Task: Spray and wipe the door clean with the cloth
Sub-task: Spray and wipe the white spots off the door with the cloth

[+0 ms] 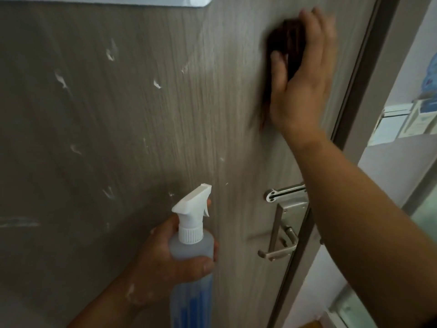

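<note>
The door [165, 126] fills most of my view, a grey wood-grain panel, and the dark cloth [287, 43] lies flat on it high on the right side, well above the metal handle [287, 191]. The cloth is smeared by motion blur, so I cannot make out its folds. My right hand [305, 86] presses it against the panel with straight, spread fingers and the thumb laid across its lower part, so it is a flat push rather than a clenched grip. My left hand [156, 263] is curled round the body of the spray bottle [186, 247], low and near me, with the nozzle [196, 200] pointing toward the door.

I judge this to be the wiping step, and far from complete: white splashes [63, 80] dot the left and middle of the panel, well apart from the cloth. To do it well I would hold the palm flat so the whole cloth bears on the door, then work leftward in overlapping passes toward those splashes, following the vertical grain. I would steer the forearm clear of the handle on downward strokes. The door's right edge [361, 74] is just beside the hand, so the cloth could slip off there.
</note>
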`<action>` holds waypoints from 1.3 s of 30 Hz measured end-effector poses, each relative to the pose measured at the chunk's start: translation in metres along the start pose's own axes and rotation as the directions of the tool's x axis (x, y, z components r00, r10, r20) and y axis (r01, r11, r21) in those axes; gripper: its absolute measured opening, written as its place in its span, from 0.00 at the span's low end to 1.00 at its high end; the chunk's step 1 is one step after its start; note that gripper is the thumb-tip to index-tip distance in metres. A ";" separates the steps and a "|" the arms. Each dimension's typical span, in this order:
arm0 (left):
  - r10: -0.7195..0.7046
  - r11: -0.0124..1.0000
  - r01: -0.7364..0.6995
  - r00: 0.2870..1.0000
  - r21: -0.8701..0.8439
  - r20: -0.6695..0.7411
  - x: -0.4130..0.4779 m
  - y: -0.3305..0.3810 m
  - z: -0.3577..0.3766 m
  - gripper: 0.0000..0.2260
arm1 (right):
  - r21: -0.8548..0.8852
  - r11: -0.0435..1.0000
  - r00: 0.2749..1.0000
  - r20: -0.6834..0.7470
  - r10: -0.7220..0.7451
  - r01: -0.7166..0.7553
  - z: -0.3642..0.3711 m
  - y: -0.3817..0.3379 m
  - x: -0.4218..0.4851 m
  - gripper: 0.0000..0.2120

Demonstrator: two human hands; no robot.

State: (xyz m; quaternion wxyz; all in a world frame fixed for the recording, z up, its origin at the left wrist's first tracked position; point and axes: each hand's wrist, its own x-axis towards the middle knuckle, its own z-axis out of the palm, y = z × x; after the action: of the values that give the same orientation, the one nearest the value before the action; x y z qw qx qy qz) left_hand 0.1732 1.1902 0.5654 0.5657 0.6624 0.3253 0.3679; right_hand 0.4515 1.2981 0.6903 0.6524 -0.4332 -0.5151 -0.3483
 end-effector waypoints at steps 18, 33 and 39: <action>-0.002 1.000 0.001 0.996 -0.011 -0.088 -0.001 0.002 0.003 0.38 | 0.033 0.988 0.976 0.150 -0.155 0.152 -0.013 0.005 -0.062 0.22; -0.001 0.998 0.008 0.992 0.059 -0.123 -0.013 0.001 -0.004 0.36 | 0.008 0.966 0.952 0.171 -0.255 0.258 -0.011 0.007 -0.109 0.20; 0.014 1.000 -0.012 0.994 0.020 -0.110 -0.010 0.004 0.001 0.36 | 0.002 0.987 0.987 0.008 -0.162 0.162 0.006 -0.015 0.032 0.22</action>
State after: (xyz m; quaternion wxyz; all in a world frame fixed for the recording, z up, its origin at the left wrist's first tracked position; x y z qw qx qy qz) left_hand 0.1691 1.1805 0.5683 0.5380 0.6488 0.3552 0.4043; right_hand 0.4429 1.2977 0.7254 0.6202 -0.3909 -0.5516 -0.3979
